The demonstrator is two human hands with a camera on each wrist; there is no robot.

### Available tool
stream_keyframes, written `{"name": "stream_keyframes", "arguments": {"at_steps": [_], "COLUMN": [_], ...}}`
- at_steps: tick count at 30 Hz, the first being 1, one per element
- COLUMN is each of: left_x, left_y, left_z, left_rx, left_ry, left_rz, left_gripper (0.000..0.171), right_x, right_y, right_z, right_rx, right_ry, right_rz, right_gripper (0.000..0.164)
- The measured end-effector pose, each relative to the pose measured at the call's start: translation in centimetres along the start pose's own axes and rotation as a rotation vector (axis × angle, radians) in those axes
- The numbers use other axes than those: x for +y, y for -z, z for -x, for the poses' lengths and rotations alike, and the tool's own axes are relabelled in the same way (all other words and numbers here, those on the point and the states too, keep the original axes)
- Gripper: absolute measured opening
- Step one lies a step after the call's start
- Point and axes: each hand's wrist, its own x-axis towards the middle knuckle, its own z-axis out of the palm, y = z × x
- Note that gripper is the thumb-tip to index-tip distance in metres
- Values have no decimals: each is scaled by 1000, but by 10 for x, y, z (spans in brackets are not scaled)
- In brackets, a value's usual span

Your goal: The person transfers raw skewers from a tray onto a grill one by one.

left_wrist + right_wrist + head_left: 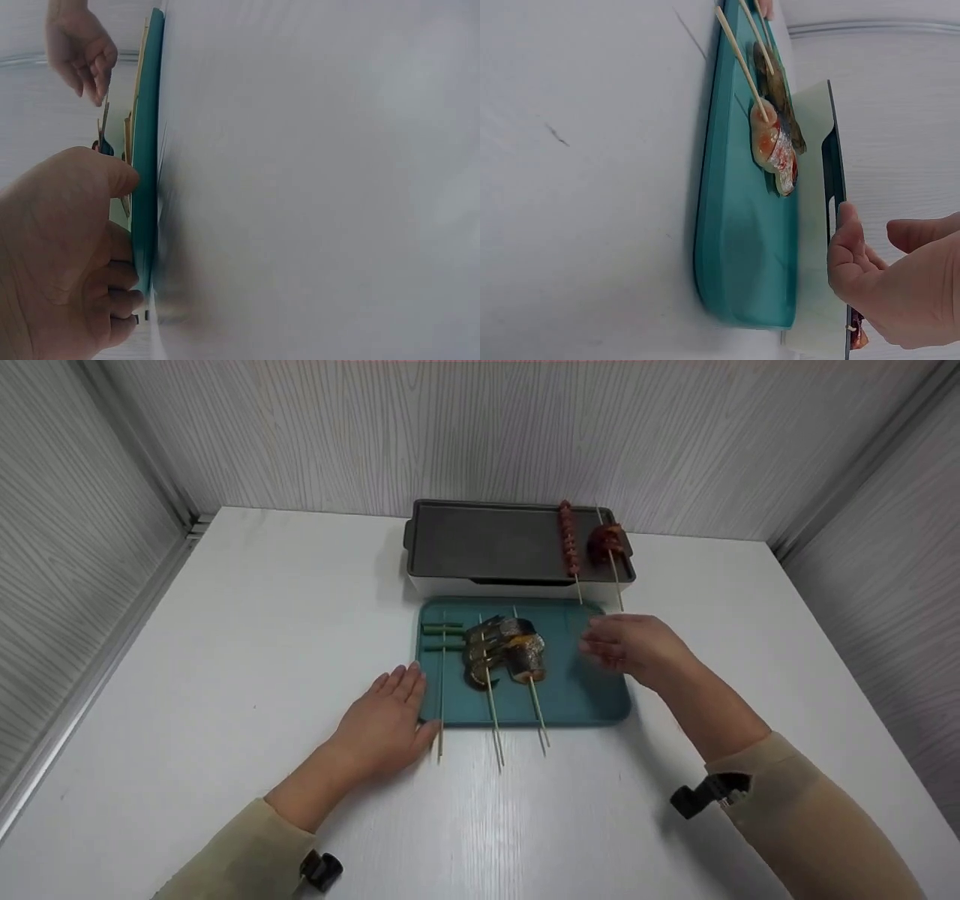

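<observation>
My left hand [382,724] rests along the left edge of a teal tray [585,697], its thumb by the near left corner. In the left wrist view, the thumb and fingertips touch the tray's rim. Over the tray's right part hovers my right hand [634,649], fingers loosely bent and holding nothing. Three skewers lie on the tray, sticks overhanging its near edge: one with green stalks [442,648], one with dark brownish pieces [480,656], and one with a silvery-skinned fish piece [526,660].
Behind the tray stands a white grill with a dark flat plate [480,540]. On its right side lie a skewer of small red pieces [568,540] and a skewer with a dark red chunk [604,544]. Pale panels [375,427] enclose the white table [262,607].
</observation>
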Motion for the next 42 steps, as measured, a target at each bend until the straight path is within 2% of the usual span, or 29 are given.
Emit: {"name": "stream_keyframes", "arguments": {"at_steps": [8, 17, 22, 27, 36, 42], "left_x": [-1, -1, -2, -2, -1, 0], "left_y": [1, -1, -1, 0, 2, 1], "left_z": [1, 0, 0, -1, -1, 0], "left_rx": [-12, -14, -17, -19, -24, -21], "left_ry": [3, -4, -5, 0, 10, -1], "left_rz": [-5, -9, -14, -9, -11, -17], "left_gripper": [75, 75, 76, 76, 76, 76], "right_x": [19, 51, 67, 78, 88, 91], "right_y": [6, -5, -12, -18, -29, -35], "right_z": [30, 50, 56, 61, 63, 62], "right_rx": [-119, -217, -243, -279, -315, -322], "right_ry": [-14, -51, -65, -79, -111, -112], "right_rz": [-15, 39, 73, 60, 37, 11], "right_gripper": [54, 55, 49, 45, 41, 45]}}
